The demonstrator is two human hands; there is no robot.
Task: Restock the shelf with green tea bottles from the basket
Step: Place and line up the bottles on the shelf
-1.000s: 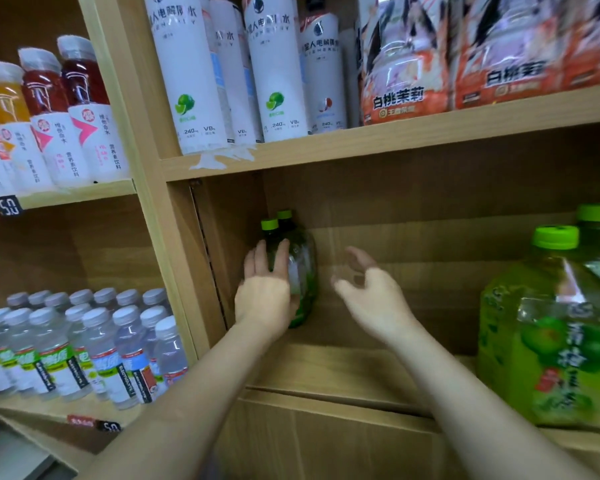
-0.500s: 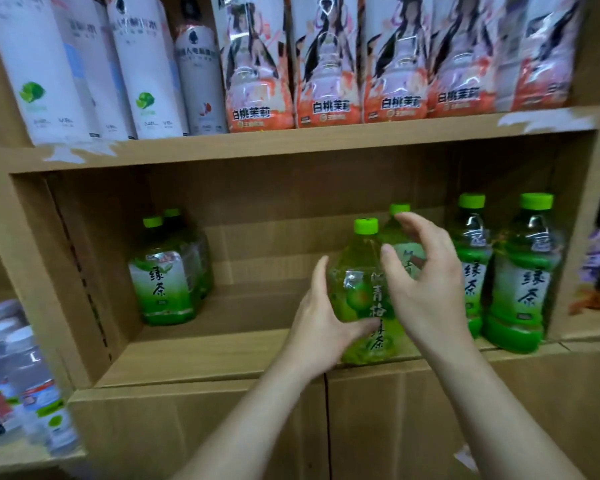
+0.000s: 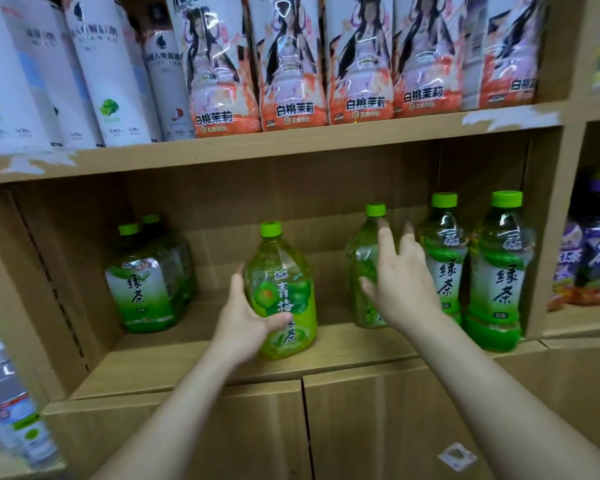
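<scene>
My left hand [image 3: 244, 322] grips the lower part of a light-green plum tea bottle [image 3: 283, 289] standing near the front of the wooden shelf [image 3: 194, 362]. My right hand [image 3: 400, 282] is spread with straight fingers against another green-capped bottle [image 3: 364, 268] further back. Two green tea bottles [image 3: 142, 275] stand at the shelf's left. Two more green tea bottles [image 3: 495, 271] stand at its right. The basket is out of view.
The shelf above [image 3: 257, 147] holds white bottles [image 3: 111, 71] and several peach jasmine packs [image 3: 291, 64]. Water bottles [image 3: 11, 410] sit at the lower left, purple packages [image 3: 589, 258] in the right compartment. Cabinet doors [image 3: 378, 427] close off the space below.
The view swung right from the shelf's left corner. My left hand took hold of the plum tea bottle and drew it left and forward; my right hand let go and reached to the bottle behind.
</scene>
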